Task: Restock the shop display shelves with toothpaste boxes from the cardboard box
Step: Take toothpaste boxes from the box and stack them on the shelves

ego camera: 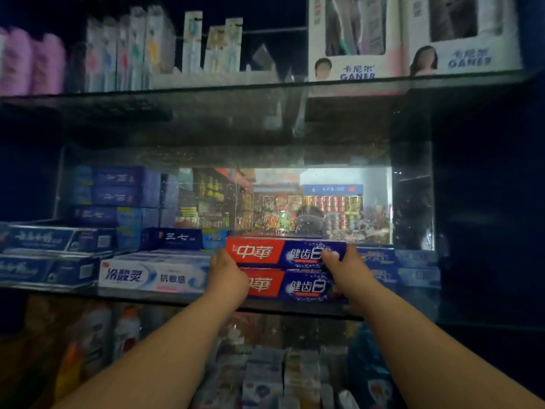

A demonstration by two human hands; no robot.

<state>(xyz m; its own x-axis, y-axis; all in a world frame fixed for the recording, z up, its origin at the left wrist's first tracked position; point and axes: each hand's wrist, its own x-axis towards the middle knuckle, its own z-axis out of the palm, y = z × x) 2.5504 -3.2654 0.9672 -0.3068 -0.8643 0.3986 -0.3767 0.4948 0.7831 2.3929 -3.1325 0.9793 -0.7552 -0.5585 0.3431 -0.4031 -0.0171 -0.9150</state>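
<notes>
- Head view: your left hand [227, 273] grips the 9 o'clock end of the top toothpaste box [283, 252]. Your right hand [342, 261] grips the 3 o'clock end, thumb on the face.
- This box sits on a matching lower box [298, 286] at the front edge of the glass shelf [295, 309]. The cardboard box is out of view.
- Risk: an uneven push skews the stack, and the lower box slides off towards 6 o'clock.
- Risk: the blue boxes [407, 261] crowd in at 3 o'clock, so withdrawing your right hand may drag them.

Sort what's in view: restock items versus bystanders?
Job: top red-and-blue box, gripped at its ends by left hand and right hand; matching box beneath; shelf.
Bystanders: white toothpaste box; blue boxes, left; toothbrush packs above; bottles below.
</notes>
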